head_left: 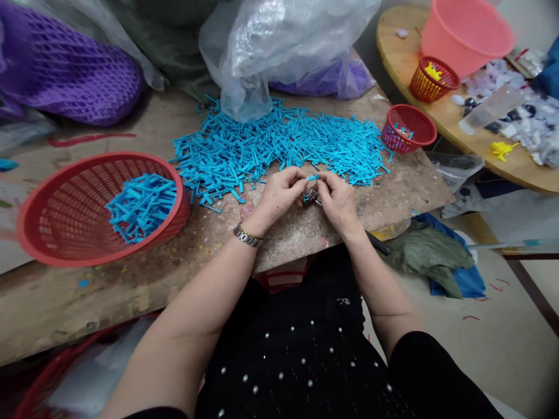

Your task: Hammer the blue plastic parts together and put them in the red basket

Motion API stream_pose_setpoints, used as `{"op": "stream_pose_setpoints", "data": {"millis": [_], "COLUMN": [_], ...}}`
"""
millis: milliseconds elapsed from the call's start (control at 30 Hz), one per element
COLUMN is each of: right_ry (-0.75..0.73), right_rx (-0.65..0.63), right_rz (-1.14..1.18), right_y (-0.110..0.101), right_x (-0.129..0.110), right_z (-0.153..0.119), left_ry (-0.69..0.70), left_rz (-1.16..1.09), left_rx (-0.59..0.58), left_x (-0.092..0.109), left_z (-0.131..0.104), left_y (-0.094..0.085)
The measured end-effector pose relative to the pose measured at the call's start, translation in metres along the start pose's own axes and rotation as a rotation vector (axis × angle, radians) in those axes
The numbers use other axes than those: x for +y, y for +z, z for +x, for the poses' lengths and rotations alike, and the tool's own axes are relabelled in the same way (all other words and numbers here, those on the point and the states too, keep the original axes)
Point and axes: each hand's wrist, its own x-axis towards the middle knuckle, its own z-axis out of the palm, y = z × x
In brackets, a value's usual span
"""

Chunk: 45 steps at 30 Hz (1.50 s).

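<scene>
- A purple net sack (96, 75) is bulging at far left.
- A pink tub (467, 35) is standing on a wooden table (396, 49) — yellow pieces (503, 150) are lying nearby.

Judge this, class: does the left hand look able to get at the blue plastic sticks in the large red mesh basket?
Probably yes: nothing tall stands between the left hand and the open-topped basket, and the blue plastic sticks lie uncovered. That hand's fingers seem busy with a small blue piece.

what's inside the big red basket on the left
The big red basket holds a heap of blue pieces on its right side; whatever lies beneath the heap is hidden.
</scene>
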Motion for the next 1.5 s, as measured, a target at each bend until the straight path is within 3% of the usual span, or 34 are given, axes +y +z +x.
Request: {"op": "stream_pose_setpoints", "data": {"millis": [1033, 1300, 1500], "right_ry": [-0.004, 0.015, 0.125], "right_rx": [-0.053, -0.003, 0.028], "right_rz": [-0.276, -0.129, 0.129], "right_y": [0.013, 0.005, 0.002], "right_x": [-0.004, -0.006, -0.002], "right_z": [-0.008, -0.006, -0.006], "left_ry": [-0.06, -0.03, -0.149], "left_rz": [0.066, 0.058, -0.028], "left_rx": [0.05, 0.026, 0.002], "left_x": [-0.004, 0.002, 0.004], "left_z": [0.0, -0.001, -0.013], "left_y": [0.005, 0.005, 0.003]}}
